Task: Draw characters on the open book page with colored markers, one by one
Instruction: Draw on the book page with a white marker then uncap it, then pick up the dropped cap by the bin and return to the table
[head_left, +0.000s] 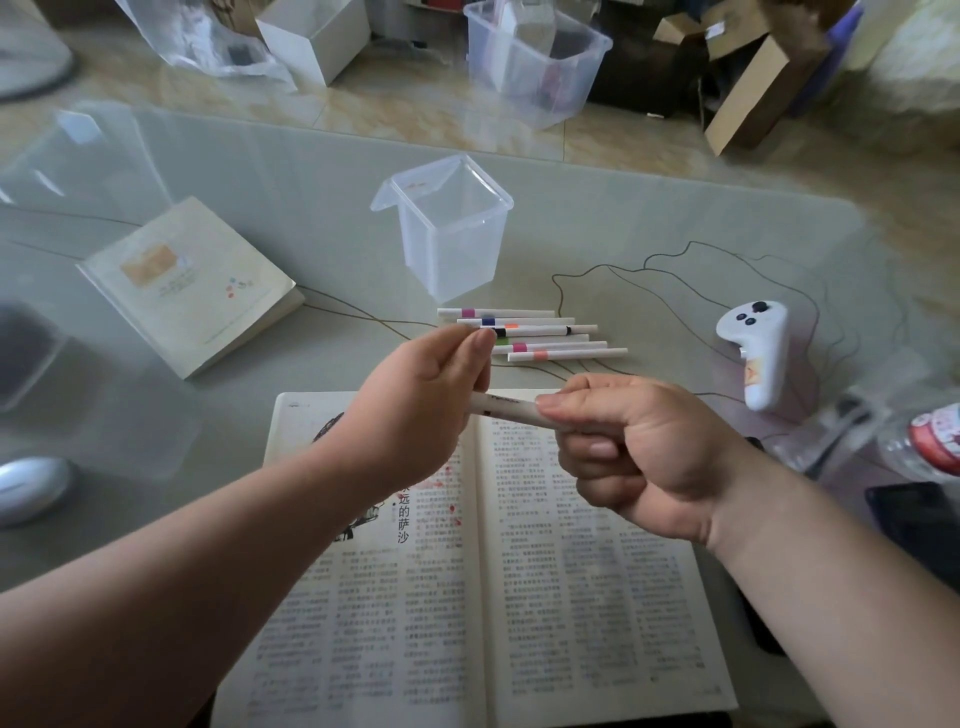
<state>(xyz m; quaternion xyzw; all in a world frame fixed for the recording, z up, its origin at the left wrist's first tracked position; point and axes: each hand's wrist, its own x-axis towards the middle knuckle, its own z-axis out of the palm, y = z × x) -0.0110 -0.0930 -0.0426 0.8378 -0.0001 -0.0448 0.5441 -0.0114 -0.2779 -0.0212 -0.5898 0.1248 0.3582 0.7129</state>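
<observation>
Left hand (426, 410) curls on one end of a white marker (506, 409) and right hand (639, 457) wraps its barrel, just above the open book (571, 597), likely to pull it open for drawing.

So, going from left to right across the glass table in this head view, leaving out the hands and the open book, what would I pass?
Silver rounded object → closed book → clear plastic container → white handheld controller → bottle with a red label.
</observation>
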